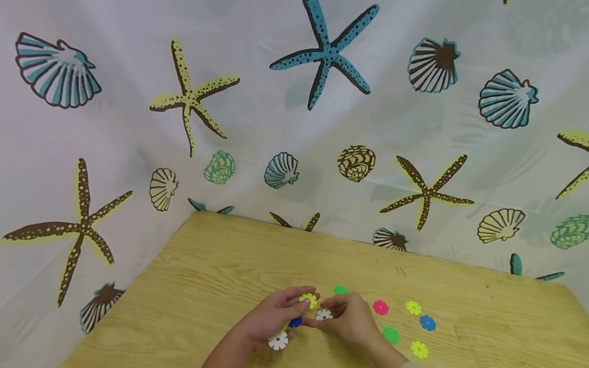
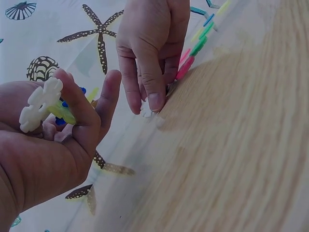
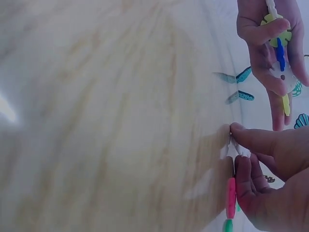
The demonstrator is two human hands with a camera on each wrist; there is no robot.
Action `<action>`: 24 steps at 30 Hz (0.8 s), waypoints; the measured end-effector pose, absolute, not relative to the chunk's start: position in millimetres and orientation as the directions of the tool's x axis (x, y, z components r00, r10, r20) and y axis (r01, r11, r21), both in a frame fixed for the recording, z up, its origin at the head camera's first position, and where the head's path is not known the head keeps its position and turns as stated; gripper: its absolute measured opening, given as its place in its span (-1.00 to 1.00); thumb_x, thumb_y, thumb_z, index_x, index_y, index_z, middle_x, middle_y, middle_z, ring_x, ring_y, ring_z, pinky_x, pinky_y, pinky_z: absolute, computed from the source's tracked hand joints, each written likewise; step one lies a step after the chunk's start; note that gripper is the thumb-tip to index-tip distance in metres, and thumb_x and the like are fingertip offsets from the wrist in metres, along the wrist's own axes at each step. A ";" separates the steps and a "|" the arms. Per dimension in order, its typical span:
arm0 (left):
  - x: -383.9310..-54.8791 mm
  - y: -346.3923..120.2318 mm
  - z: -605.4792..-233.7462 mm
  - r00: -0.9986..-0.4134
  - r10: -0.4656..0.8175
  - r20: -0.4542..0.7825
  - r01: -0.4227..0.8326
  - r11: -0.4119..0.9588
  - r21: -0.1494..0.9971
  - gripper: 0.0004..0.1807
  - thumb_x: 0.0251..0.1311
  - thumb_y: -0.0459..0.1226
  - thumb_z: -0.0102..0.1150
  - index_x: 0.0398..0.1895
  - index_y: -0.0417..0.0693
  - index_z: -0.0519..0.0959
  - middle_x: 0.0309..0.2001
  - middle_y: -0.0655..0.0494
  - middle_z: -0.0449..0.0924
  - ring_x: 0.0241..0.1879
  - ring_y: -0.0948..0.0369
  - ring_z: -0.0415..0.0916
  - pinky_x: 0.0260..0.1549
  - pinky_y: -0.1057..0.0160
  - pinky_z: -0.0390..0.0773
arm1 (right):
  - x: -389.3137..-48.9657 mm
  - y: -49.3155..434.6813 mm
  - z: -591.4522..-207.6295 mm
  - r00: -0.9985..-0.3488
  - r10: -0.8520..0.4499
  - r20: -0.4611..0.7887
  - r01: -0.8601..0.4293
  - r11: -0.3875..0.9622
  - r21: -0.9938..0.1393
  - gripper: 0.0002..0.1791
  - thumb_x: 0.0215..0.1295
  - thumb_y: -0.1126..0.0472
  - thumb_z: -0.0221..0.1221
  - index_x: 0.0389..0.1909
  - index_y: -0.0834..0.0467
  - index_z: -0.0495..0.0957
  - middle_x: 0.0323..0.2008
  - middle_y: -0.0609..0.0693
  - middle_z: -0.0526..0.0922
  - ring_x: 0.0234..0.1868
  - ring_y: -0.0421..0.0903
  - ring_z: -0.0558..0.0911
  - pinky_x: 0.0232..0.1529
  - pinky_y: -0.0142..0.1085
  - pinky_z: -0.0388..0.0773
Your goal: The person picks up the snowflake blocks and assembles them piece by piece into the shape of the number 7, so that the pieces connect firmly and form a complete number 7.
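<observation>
My left hand (image 1: pixel 273 315) holds a small chain of notched plastic discs above the table, its fingers bent around them. At the near end of that chain is a white disc (image 2: pixel 41 105), joined to a yellow disc (image 3: pixel 276 30). A blue disc (image 3: pixel 280 54) follows, then another white one (image 3: pixel 284 77) and a yellow disc (image 1: pixel 308 300) at the far end. To the right, my right hand (image 1: pixel 353 320) pinches a loose white disc (image 1: pixel 324 315) between thumb and fingers, low over the tabletop. Part of this disc is hidden by the fingertips.
Loose discs lie on the wooden table (image 1: pixel 203 269) right of and behind my right hand: pink (image 1: pixel 380 307), blue (image 1: pixel 427 323), green (image 1: pixel 391 335), another green (image 1: pixel 340 291), and yellow ones (image 1: pixel 419 350). A shell-and-starfish printed curtain (image 1: pixel 258 122) borders the table's back and sides.
</observation>
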State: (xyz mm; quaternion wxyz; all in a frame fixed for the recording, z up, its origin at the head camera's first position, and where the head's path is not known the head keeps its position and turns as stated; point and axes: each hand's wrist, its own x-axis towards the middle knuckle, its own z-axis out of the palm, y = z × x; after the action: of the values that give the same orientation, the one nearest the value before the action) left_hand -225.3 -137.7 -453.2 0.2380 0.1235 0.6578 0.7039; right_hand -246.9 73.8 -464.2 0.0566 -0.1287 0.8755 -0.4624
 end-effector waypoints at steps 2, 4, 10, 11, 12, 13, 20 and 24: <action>-225.7 -136.9 -453.1 -0.856 0.498 -0.139 -0.172 -0.021 0.985 -0.33 0.48 -0.04 0.02 0.54 -0.09 0.17 0.50 -0.06 0.24 0.08 0.13 0.66 -0.60 0.51 0.44 | -246.6 74.7 -464.3 -0.962 -0.273 0.028 -0.177 0.541 -0.822 -0.67 -0.03 0.22 0.54 -0.19 0.20 0.76 -0.22 0.04 0.78 -0.24 -0.12 0.65 -0.23 -0.28 0.66; -225.7 -136.4 -453.1 -0.857 0.496 -0.141 -0.173 -0.020 0.985 -0.32 0.48 -0.04 0.03 0.54 -0.08 0.17 0.51 -0.06 0.24 0.08 0.13 0.66 -0.60 0.50 0.44 | -246.4 75.9 -465.0 -0.961 -0.273 0.032 -0.182 0.543 -0.819 -0.67 -0.02 0.24 0.54 -0.19 0.21 0.77 -0.23 0.04 0.78 -0.24 -0.12 0.67 -0.24 -0.27 0.68; -224.8 -135.6 -453.3 -0.859 0.492 -0.141 -0.170 -0.015 0.985 -0.32 0.47 -0.02 0.03 0.55 -0.05 0.17 0.51 -0.08 0.23 0.08 0.13 0.66 -0.61 0.50 0.44 | -246.2 80.4 -466.9 -0.967 -0.255 0.009 -0.145 0.521 -0.841 -0.70 0.09 0.28 0.46 -0.12 0.25 0.75 -0.20 0.08 0.78 -0.27 -0.16 0.68 -0.31 -0.31 0.68; -224.8 -135.4 -453.4 -0.859 0.492 -0.139 -0.167 -0.012 0.986 -0.32 0.47 -0.02 0.03 0.55 -0.04 0.17 0.51 -0.08 0.23 0.08 0.12 0.66 -0.61 0.50 0.44 | -246.1 81.3 -467.0 -0.969 -0.248 0.002 -0.134 0.513 -0.848 -0.71 0.12 0.29 0.44 -0.12 0.26 0.74 -0.20 0.09 0.78 -0.30 -0.17 0.68 -0.34 -0.32 0.68; -224.7 -135.4 -453.5 -0.860 0.491 -0.140 -0.165 -0.008 0.986 -0.32 0.47 -0.01 0.03 0.54 -0.04 0.18 0.50 -0.08 0.24 0.08 0.12 0.66 -0.61 0.50 0.44 | -246.0 82.0 -467.2 -0.970 -0.243 0.000 -0.127 0.504 -0.854 -0.73 0.15 0.30 0.42 -0.11 0.27 0.74 -0.19 0.10 0.78 -0.31 -0.17 0.68 -0.37 -0.33 0.67; -224.7 -135.2 -453.5 -0.861 0.488 -0.141 -0.163 -0.004 0.987 -0.32 0.46 -0.01 0.04 0.54 -0.03 0.18 0.50 -0.09 0.25 0.07 0.12 0.66 -0.60 0.50 0.44 | -245.8 82.8 -467.0 -0.972 -0.237 -0.002 -0.120 0.499 -0.859 -0.75 0.18 0.30 0.39 -0.11 0.27 0.74 -0.18 0.12 0.78 -0.31 -0.17 0.69 -0.40 -0.34 0.67; -224.4 -136.3 -454.0 -0.864 0.482 -0.145 -0.164 0.003 0.987 -0.30 0.45 0.00 0.05 0.55 -0.02 0.16 0.49 -0.16 0.25 0.08 0.11 0.66 -0.61 0.49 0.44 | -243.5 83.4 -462.5 -0.979 -0.201 -0.037 -0.056 0.440 -0.896 -0.79 0.24 0.35 0.33 -0.12 0.32 0.73 -0.13 0.18 0.76 -0.27 -0.07 0.76 -0.34 -0.30 0.74; -223.6 -136.3 -453.9 -0.862 0.484 -0.152 -0.174 -0.002 0.985 -0.31 0.46 -0.02 0.05 0.55 -0.04 0.16 0.48 -0.21 0.24 0.09 0.11 0.66 -0.62 0.51 0.43 | -243.3 85.8 -462.5 -0.975 -0.210 -0.075 -0.005 0.357 -0.934 -0.76 0.26 0.38 0.30 -0.07 0.39 0.69 -0.12 0.23 0.74 -0.22 0.00 0.78 -0.25 -0.24 0.76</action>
State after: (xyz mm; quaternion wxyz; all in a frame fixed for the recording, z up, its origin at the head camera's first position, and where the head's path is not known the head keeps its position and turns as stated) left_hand -223.6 -136.3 -453.9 0.2359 0.1163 0.6660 0.6981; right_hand -243.3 85.8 -462.5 0.0913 -0.0657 0.8187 -0.5631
